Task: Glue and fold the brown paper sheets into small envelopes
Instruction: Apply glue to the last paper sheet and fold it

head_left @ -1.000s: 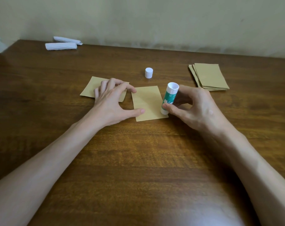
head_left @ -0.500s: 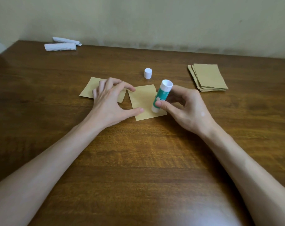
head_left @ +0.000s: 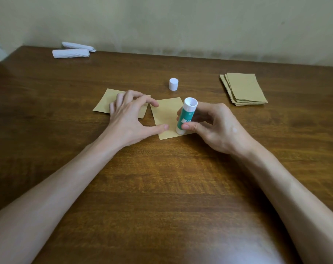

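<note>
Right hand (head_left: 217, 128) grips the glue stick (head_left: 186, 116), thumb and curled fingers wrapped round its green label, and the smooth white-ended cylinder leans with its lower tip down on the brown paper sheet (head_left: 165, 115), close to the sheet's right side. That sheet is a flat, matte kraft rectangle lying mid-desk between the two hands. Left hand (head_left: 127, 119) is splayed, nothing grasped: thumb tip and forefinger tip press on the sheet's left edge, the other fingers arched over a second brown piece (head_left: 102, 101) just beside it. Behind the sheet stands the small white round cap (head_left: 173, 84), apart from the stick. Far right, a fanned stack of brown sheets (head_left: 245, 88), edges stepped. Back left, two white paper rolls (head_left: 70, 53) near the wall. All of it on a glossy, dark-grained wooden desk (head_left: 161, 187).
</note>
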